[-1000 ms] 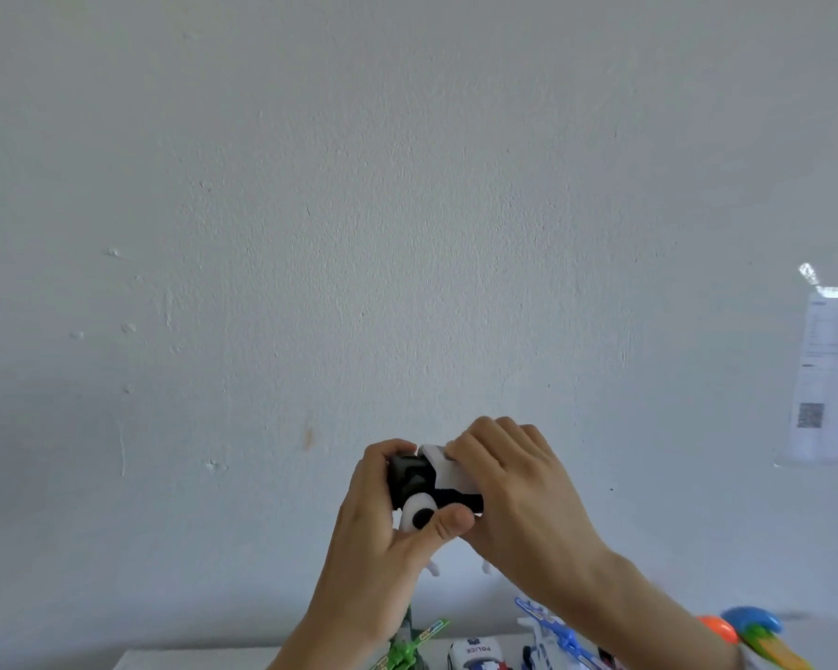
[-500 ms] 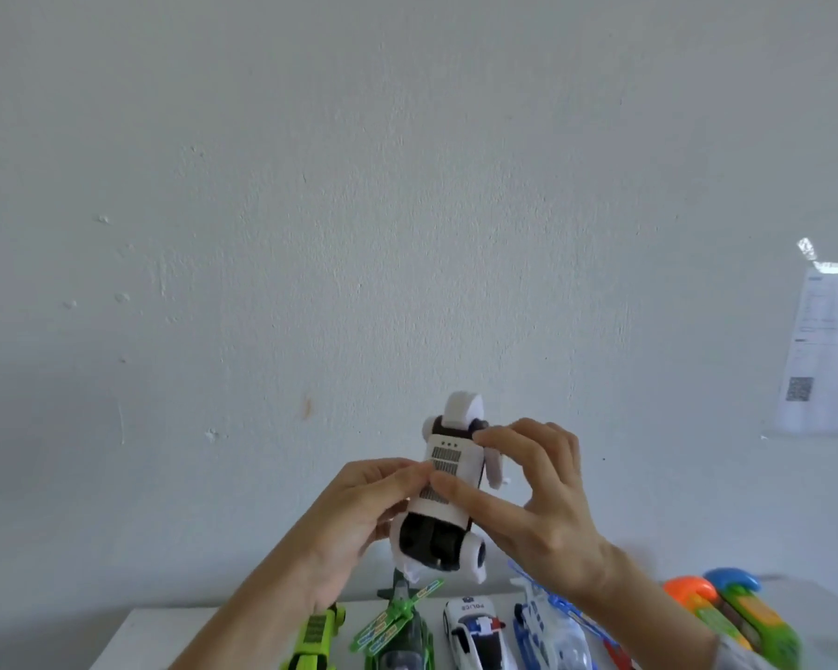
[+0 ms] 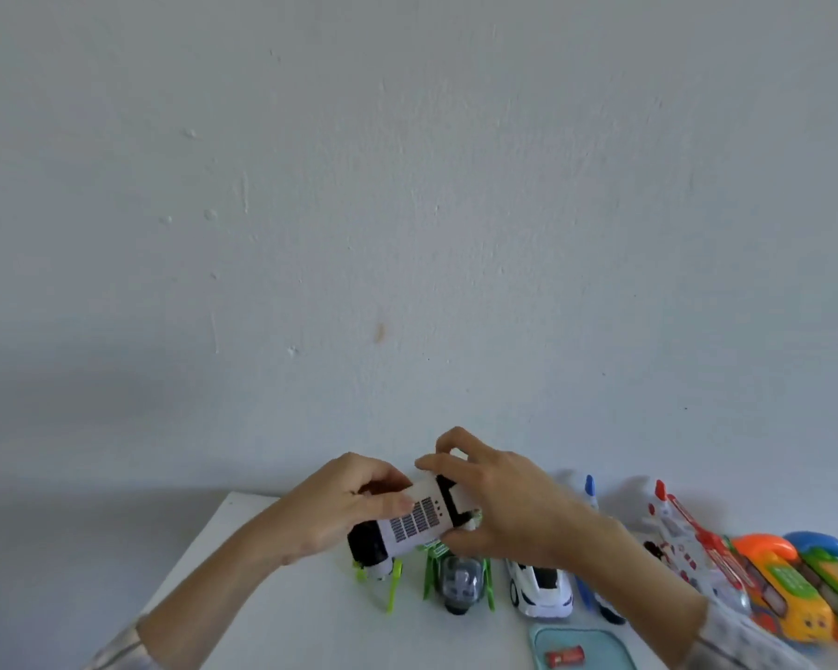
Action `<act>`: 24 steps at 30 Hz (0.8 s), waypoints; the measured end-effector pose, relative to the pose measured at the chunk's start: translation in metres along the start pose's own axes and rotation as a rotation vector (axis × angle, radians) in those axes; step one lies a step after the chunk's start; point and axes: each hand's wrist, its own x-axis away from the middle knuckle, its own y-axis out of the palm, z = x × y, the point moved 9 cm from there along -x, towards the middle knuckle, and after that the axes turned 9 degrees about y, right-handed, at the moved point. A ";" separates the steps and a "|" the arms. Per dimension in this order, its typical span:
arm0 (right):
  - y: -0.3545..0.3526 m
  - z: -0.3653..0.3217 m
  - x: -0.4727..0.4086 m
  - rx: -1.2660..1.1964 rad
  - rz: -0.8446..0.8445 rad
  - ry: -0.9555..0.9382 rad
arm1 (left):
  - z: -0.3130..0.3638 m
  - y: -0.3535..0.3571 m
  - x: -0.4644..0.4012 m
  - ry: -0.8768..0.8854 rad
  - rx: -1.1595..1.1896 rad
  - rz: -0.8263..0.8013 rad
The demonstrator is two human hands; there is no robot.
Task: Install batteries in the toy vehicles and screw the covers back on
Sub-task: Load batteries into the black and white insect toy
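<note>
A white and black toy vehicle (image 3: 410, 522) with a striped grille panel hangs above the white table (image 3: 243, 544), lying roughly sideways. My left hand (image 3: 339, 505) grips its left, black-nosed end. My right hand (image 3: 494, 500) holds the right end, with fingers curled over the top and thumb underneath. A red battery (image 3: 565, 657) lies in a pale blue tray (image 3: 601, 643) at the bottom edge, beneath my right forearm.
A row of toys stands on the table along the wall: a green helicopter (image 3: 458, 580), a white police car (image 3: 540, 589), a blue and white plane (image 3: 590, 495), a red and white plane (image 3: 683, 534), and orange (image 3: 777, 580) and green (image 3: 830, 570) train-like toys.
The camera tilted down, so more of the table shows. Both hands lowered the white toy and turned it from upright to lying sideways.
</note>
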 end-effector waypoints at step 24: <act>0.245 0.023 0.069 -0.357 -0.185 0.574 | -0.196 -0.029 0.049 -0.548 0.314 0.679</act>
